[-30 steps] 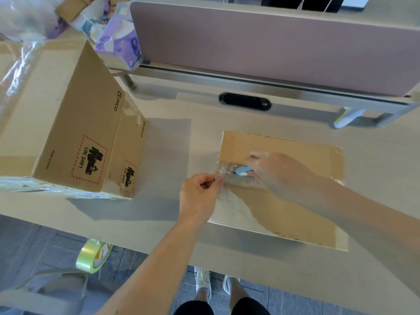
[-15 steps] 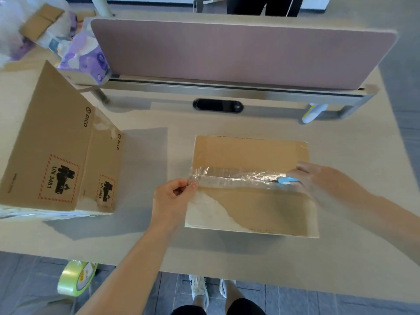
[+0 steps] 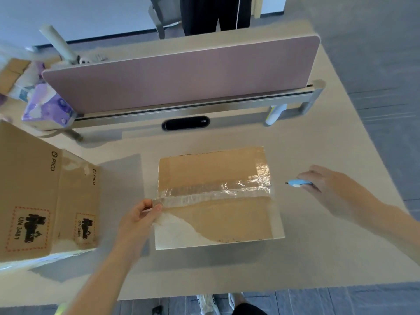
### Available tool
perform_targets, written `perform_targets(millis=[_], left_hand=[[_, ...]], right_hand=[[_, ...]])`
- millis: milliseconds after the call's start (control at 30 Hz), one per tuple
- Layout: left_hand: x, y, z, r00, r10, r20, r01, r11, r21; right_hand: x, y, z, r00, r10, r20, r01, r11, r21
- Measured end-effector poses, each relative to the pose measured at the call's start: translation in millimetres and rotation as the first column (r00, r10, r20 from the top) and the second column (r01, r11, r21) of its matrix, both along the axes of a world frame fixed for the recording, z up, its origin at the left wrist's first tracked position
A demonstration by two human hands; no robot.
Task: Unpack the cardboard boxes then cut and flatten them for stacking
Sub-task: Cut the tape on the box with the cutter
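Beige desk (image 3: pixel 318 235) before a pink divider (image 3: pixel 181 80), flattened cardboard box (image 3: pixel 216 201) at centre, left hand (image 3: pixel 136 220) pinching its clear tape (image 3: pixel 216 193), right hand (image 3: pixel 327 187) off to the box's right gripping a blue cutter (image 3: pixel 296 183), taller box (image 3: pixel 45 201) at left

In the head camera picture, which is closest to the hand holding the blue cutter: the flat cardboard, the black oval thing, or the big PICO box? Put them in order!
Starting from the right hand:
1. the flat cardboard, just to its left.
2. the black oval thing, farther back and to the left.
3. the big PICO box, way over on the far left.
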State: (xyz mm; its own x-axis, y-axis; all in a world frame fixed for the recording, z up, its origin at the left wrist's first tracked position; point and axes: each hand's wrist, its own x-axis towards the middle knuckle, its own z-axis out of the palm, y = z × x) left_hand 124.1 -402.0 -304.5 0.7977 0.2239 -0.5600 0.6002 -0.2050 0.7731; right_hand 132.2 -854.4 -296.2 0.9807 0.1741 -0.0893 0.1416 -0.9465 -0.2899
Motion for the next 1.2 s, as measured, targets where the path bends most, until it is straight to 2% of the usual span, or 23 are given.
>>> perform_targets(millis=[67, 133, 167, 200, 267, 300, 333, 367, 467, 500, 633, 800, 900, 1067, 1200], left_hand=[[9, -7, 9, 0.999, -0.036, -0.009, 0.036, 0.997, 0.065], [23, -21, 22, 0.975, -0.221, 0.013, 0.211, 0.945, 0.249], [31, -29, 27, 0.931, -0.365, -0.016, 0.343, 0.858, 0.381], [38, -37, 32, 0.859, -0.504, -0.091, 0.475, 0.717, 0.510], [54, -58, 38, 0.687, -0.650, -0.326, 0.641, 0.331, 0.693], [61, -69, 39, 0.619, -0.673, -0.406, 0.670, 0.182, 0.720], [65, -86, 40, 0.559, -0.697, -0.449, 0.691, 0.093, 0.717], [66, -102, 42, 0.513, -0.721, -0.466, 0.712, 0.054, 0.700], [61, -154, 48, 0.411, -0.790, -0.454, 0.740, -0.001, 0.672], [57, -167, 48, 0.412, -0.808, -0.421, 0.729, 0.015, 0.685], [45, -197, 33, 0.542, -0.813, -0.213, 0.701, 0.297, 0.649], [37, -222, 22, 0.651, -0.757, -0.051, 0.643, 0.515, 0.567], [40, -224, 14, 0.740, -0.672, -0.029, 0.601, 0.640, 0.478], [46, -220, 7, 0.782, -0.622, -0.034, 0.588, 0.718, 0.373], [50, -220, 3, 0.795, -0.607, 0.006, 0.581, 0.763, 0.283]], right_hand=[[-7, -1, 2, 0.997, -0.075, -0.034, 0.078, 0.988, 0.130], [-18, 6, -2, 0.975, -0.201, -0.095, 0.220, 0.938, 0.268], [-23, 14, -3, 0.941, -0.289, -0.178, 0.336, 0.864, 0.375], [-27, 25, -4, 0.892, -0.364, -0.268, 0.451, 0.760, 0.468], [-36, 46, -8, 0.790, -0.442, -0.425, 0.612, 0.527, 0.590], [-39, 55, -11, 0.751, -0.447, -0.486, 0.654, 0.407, 0.637], [-41, 63, -12, 0.717, -0.446, -0.535, 0.683, 0.297, 0.667], [-44, 70, -12, 0.690, -0.450, -0.566, 0.701, 0.222, 0.678], [-47, 78, -14, 0.638, -0.468, -0.611, 0.730, 0.116, 0.673], [-47, 78, -14, 0.633, -0.470, -0.615, 0.729, 0.093, 0.678], [-47, 78, -18, 0.639, -0.472, -0.607, 0.721, 0.093, 0.686], [-45, 82, -17, 0.616, -0.493, -0.615, 0.734, 0.075, 0.675], [-41, 81, -17, 0.622, -0.482, -0.617, 0.733, 0.082, 0.676], [-42, 70, -18, 0.671, -0.393, -0.629, 0.723, 0.155, 0.673], [-34, 54, -15, 0.766, -0.314, -0.561, 0.643, 0.379, 0.666]])
